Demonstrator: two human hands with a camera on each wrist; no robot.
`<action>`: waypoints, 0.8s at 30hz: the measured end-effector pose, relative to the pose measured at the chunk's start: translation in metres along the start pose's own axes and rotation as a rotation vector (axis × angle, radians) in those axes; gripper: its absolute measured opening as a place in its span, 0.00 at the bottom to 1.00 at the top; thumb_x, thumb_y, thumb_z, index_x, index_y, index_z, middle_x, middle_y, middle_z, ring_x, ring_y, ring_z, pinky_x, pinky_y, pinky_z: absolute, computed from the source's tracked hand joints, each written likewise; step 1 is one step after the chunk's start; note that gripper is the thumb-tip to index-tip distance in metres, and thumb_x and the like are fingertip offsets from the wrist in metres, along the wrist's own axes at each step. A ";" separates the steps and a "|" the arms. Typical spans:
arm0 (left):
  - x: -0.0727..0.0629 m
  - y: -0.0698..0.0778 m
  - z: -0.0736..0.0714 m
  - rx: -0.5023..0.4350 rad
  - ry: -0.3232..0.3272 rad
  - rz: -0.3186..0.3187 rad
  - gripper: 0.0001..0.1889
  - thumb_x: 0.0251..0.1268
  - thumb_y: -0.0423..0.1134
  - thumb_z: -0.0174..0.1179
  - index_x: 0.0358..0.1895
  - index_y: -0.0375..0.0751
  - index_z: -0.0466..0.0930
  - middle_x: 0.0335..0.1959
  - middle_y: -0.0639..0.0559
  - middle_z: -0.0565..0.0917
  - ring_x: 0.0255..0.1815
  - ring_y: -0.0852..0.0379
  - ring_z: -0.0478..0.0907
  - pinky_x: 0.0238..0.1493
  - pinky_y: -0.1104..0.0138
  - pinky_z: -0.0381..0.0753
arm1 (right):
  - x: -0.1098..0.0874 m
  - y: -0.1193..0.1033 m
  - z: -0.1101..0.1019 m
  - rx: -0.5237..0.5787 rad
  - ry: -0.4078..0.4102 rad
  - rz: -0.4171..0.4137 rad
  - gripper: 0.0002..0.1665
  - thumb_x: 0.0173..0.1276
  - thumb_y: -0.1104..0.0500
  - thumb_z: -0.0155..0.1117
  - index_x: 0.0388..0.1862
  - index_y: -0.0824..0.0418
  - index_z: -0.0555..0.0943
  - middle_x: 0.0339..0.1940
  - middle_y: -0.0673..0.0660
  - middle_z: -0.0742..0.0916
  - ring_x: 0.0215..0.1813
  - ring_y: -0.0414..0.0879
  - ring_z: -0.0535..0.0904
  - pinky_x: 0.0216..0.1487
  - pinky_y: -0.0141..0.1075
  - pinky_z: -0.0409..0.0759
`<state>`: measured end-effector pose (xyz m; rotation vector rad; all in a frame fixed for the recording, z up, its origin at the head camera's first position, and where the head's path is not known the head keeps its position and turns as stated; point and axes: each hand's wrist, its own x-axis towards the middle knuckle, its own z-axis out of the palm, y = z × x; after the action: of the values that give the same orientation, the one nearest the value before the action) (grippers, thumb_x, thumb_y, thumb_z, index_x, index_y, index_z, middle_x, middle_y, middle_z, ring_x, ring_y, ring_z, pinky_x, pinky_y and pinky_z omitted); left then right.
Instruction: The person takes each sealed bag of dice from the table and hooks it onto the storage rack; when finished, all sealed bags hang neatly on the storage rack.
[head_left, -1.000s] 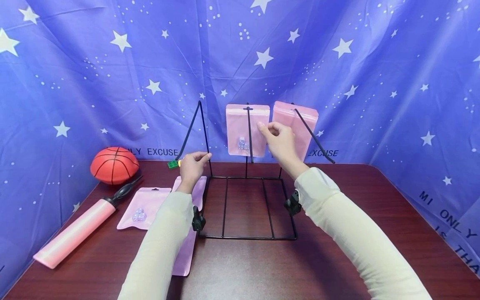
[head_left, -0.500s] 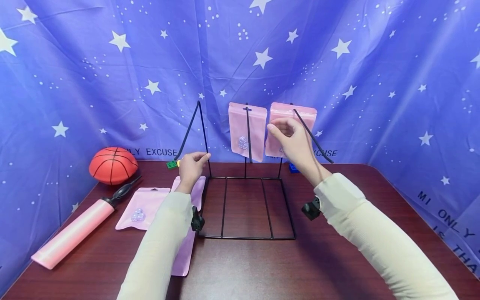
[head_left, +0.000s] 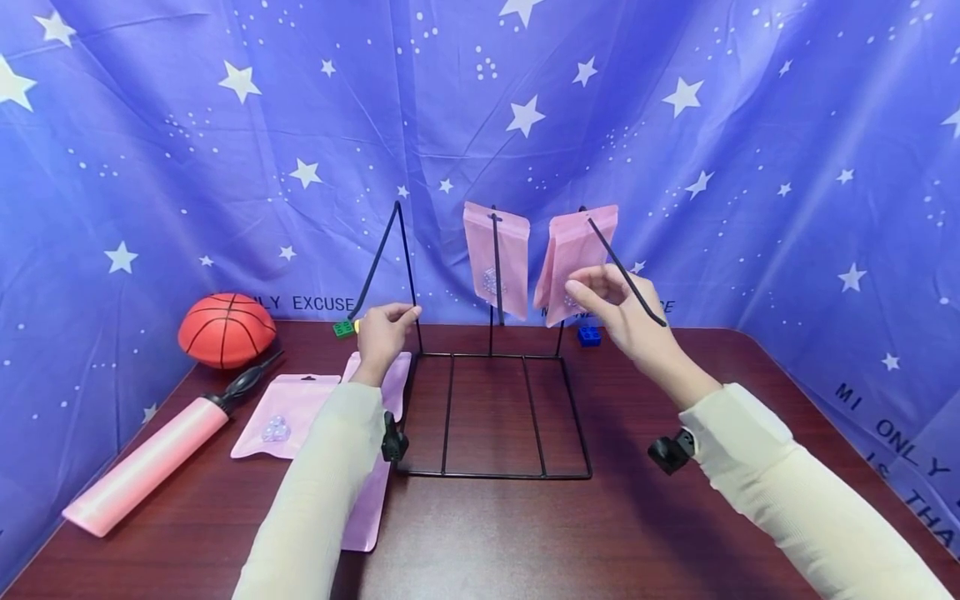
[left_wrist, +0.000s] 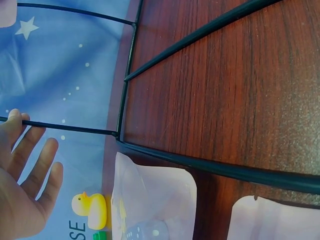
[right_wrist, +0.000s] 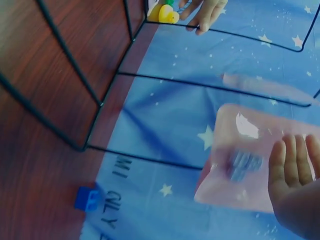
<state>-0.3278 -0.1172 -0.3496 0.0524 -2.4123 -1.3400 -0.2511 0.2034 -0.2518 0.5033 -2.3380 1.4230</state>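
A black wire display rack (head_left: 517, 476) stands on the table, with hooks jutting forward. My left hand (head_left: 385, 333) pinches its left upright between thumb and finger, as the left wrist view confirms. On the middle hook hangs a pink zip bag (head_left: 477, 246) with clear dice inside, turned slightly. Pink zip bags (head_left: 577, 250) hang from the right hook, one partly behind another. My right hand (head_left: 630, 312) is beside the front one, fingertips close to its lower part. In the right wrist view those fingers (right_wrist: 291, 162) look straight; contact with the bag is unclear.
Left of the rack lie a flat pink bag with dice (head_left: 288, 400) and another pink bag (head_left: 371, 508), partly under my left forearm. A basketball (head_left: 227, 331), a pink hand pump (head_left: 150, 467), a green block (head_left: 343, 329), a yellow duck (left_wrist: 95, 210) and a blue block (head_left: 589, 336) sit around.
My right hand has moved right and down from between the middle and right bags. The hanging bags have swung and turned, revealing the blue block. My left hand stays on the upright.
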 end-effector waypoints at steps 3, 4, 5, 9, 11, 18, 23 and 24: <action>0.000 0.000 0.000 -0.001 0.001 0.003 0.15 0.72 0.44 0.65 0.51 0.37 0.89 0.40 0.41 0.90 0.42 0.44 0.86 0.47 0.54 0.79 | -0.005 0.009 -0.008 0.018 -0.063 0.034 0.21 0.75 0.50 0.65 0.54 0.66 0.82 0.46 0.61 0.88 0.44 0.42 0.84 0.48 0.29 0.80; 0.000 0.000 0.000 -0.001 0.001 0.003 0.15 0.72 0.44 0.65 0.50 0.37 0.89 0.39 0.41 0.90 0.42 0.44 0.86 0.47 0.54 0.79 | -0.007 0.012 -0.011 0.027 -0.080 0.047 0.21 0.75 0.51 0.65 0.55 0.66 0.82 0.45 0.58 0.89 0.44 0.40 0.84 0.48 0.30 0.80; 0.001 0.000 0.000 -0.001 0.000 0.003 0.14 0.72 0.44 0.65 0.50 0.37 0.89 0.40 0.41 0.90 0.42 0.44 0.86 0.47 0.54 0.79 | -0.008 0.015 -0.013 0.036 -0.098 0.062 0.22 0.75 0.51 0.65 0.56 0.67 0.81 0.45 0.55 0.89 0.44 0.40 0.85 0.49 0.30 0.81; 0.002 -0.001 0.000 0.005 -0.002 -0.002 0.15 0.71 0.44 0.65 0.51 0.38 0.89 0.40 0.41 0.90 0.42 0.45 0.87 0.48 0.54 0.79 | -0.016 0.029 -0.019 0.076 -0.156 0.091 0.20 0.75 0.55 0.66 0.56 0.69 0.80 0.42 0.45 0.89 0.44 0.38 0.86 0.50 0.32 0.82; 0.003 -0.002 0.000 0.001 -0.004 -0.003 0.15 0.71 0.44 0.65 0.51 0.38 0.89 0.40 0.40 0.90 0.42 0.44 0.87 0.48 0.54 0.79 | -0.020 0.037 -0.021 0.090 -0.172 0.099 0.19 0.74 0.56 0.67 0.56 0.69 0.81 0.42 0.43 0.89 0.44 0.38 0.86 0.50 0.32 0.82; 0.004 -0.003 0.002 -0.006 -0.010 -0.007 0.15 0.72 0.44 0.65 0.51 0.37 0.89 0.41 0.41 0.90 0.42 0.45 0.87 0.48 0.55 0.80 | -0.029 0.067 -0.021 0.144 -0.223 0.144 0.20 0.74 0.57 0.66 0.58 0.69 0.80 0.45 0.45 0.89 0.45 0.40 0.86 0.50 0.33 0.83; 0.004 -0.003 0.002 -0.005 -0.010 -0.002 0.14 0.71 0.44 0.65 0.51 0.38 0.89 0.40 0.41 0.90 0.42 0.45 0.87 0.47 0.56 0.79 | -0.031 0.084 -0.019 0.155 -0.233 0.164 0.23 0.74 0.59 0.66 0.61 0.74 0.78 0.47 0.46 0.89 0.48 0.38 0.84 0.50 0.35 0.84; 0.004 -0.003 0.002 -0.004 -0.009 0.000 0.14 0.71 0.44 0.65 0.51 0.38 0.89 0.40 0.41 0.90 0.42 0.45 0.87 0.47 0.57 0.79 | -0.032 0.087 -0.019 0.149 -0.233 0.169 0.24 0.74 0.59 0.66 0.61 0.74 0.78 0.47 0.46 0.89 0.48 0.37 0.84 0.50 0.35 0.84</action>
<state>-0.3322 -0.1178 -0.3516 0.0452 -2.4172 -1.3482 -0.2624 0.2617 -0.3252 0.5500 -2.5176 1.7083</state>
